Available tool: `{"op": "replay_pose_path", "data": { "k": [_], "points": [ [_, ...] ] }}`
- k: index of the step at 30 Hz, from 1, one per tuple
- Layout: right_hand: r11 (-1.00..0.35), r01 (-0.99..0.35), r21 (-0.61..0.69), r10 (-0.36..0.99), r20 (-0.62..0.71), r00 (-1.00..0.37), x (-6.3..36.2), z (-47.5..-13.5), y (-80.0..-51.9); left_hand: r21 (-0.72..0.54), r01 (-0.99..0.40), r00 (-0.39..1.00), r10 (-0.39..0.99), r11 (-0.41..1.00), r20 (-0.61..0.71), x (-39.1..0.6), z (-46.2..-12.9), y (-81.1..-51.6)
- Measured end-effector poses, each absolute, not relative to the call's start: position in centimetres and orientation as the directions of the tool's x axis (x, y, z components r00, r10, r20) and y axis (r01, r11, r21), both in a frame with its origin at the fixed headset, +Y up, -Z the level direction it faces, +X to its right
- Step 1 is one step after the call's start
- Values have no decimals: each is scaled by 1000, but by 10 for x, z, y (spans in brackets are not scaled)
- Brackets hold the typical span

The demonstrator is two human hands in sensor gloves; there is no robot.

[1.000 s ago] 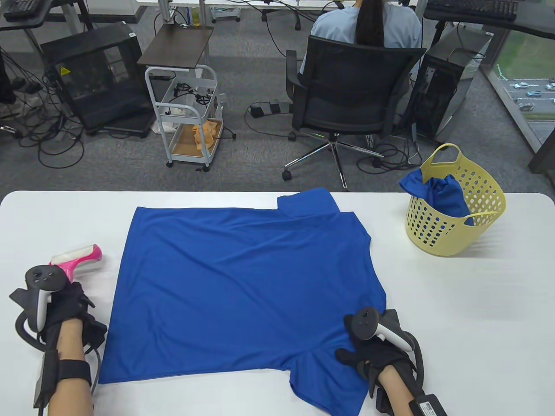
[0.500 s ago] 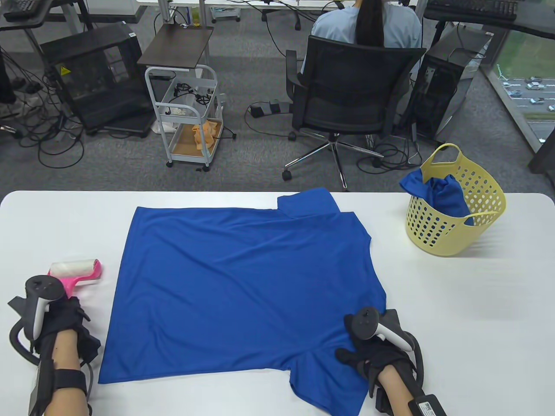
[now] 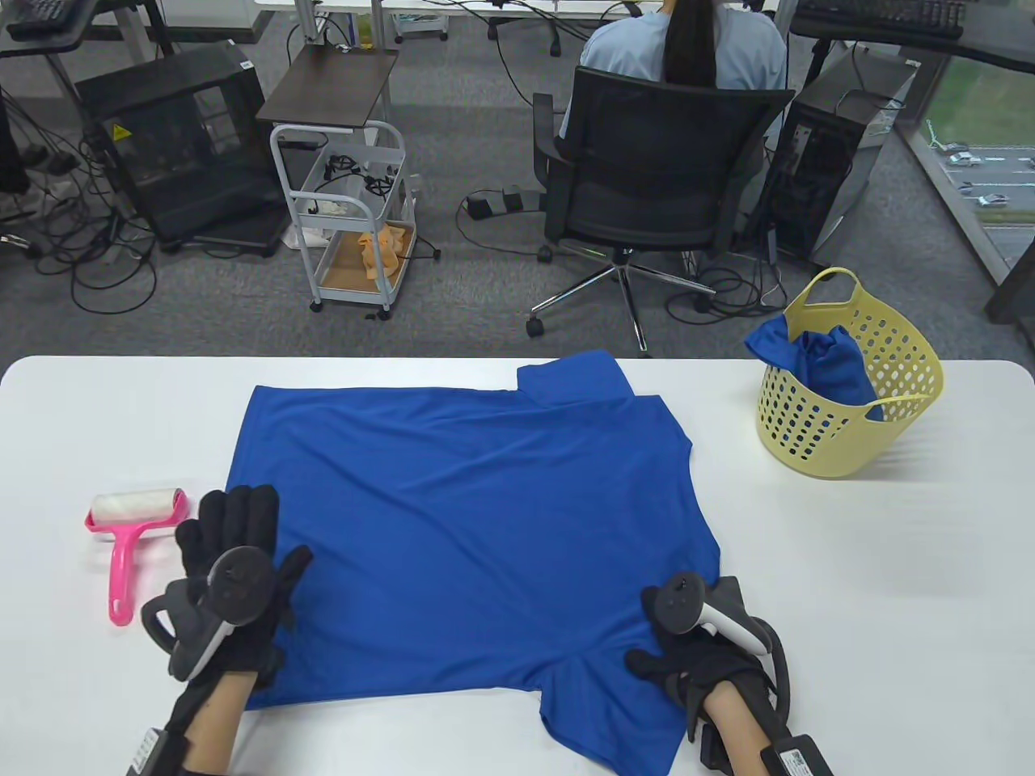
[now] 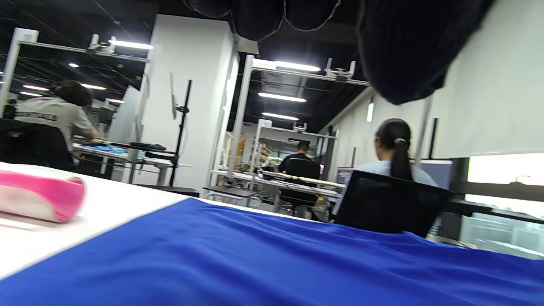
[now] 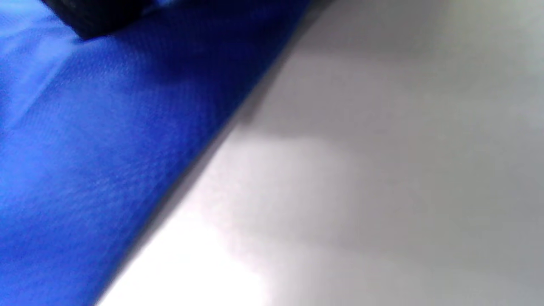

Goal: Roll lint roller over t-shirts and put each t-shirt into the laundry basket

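A blue t-shirt (image 3: 461, 525) lies spread flat on the white table (image 3: 849, 566). The pink lint roller (image 3: 129, 525) lies on the table left of the shirt, with no hand on it. My left hand (image 3: 259, 525) hovers or rests with straight, spread fingers over the shirt's left edge. My right hand (image 3: 687, 659) rests on the shirt's lower right part near the sleeve; its fingers are mostly hidden under the tracker. In the left wrist view the t-shirt (image 4: 272, 263) fills the foreground and the lint roller (image 4: 40, 199) lies at the left. In the right wrist view a fingertip (image 5: 97, 15) touches the t-shirt (image 5: 85, 148).
A yellow laundry basket (image 3: 808, 436) stands at the table's far right with another blue t-shirt (image 3: 825, 364) in it. Beyond the table's far edge a person sits in an office chair (image 3: 655, 178), and a small white cart (image 3: 348, 218) stands on the floor.
My left hand has set the lint roller down on the table, let go of it, and moved right onto the shirt's left edge. The right hand has stayed put.
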State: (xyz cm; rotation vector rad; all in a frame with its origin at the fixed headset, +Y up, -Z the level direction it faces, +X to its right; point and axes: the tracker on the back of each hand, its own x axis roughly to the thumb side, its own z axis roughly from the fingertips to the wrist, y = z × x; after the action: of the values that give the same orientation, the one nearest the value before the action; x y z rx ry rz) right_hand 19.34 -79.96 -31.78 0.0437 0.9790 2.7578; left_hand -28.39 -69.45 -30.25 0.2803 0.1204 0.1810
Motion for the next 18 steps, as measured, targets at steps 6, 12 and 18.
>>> {"op": "replay_pose_path", "data": {
  "k": [6,12,18],
  "points": [
    [-783,-197,590,226,-24,-974,193,-319,-797,224,-136,988,148,965,-35,-242,-297,-714],
    [-928,-274,253,295,48,-954,183,-321,-755,166,-143,989,147,976,-8,-238,-297,-726],
    [-934,-316,165,341,152,-928,119,-350,-732,151,-146,989,148,978,0,-238,-296,-726]
  ]
}}
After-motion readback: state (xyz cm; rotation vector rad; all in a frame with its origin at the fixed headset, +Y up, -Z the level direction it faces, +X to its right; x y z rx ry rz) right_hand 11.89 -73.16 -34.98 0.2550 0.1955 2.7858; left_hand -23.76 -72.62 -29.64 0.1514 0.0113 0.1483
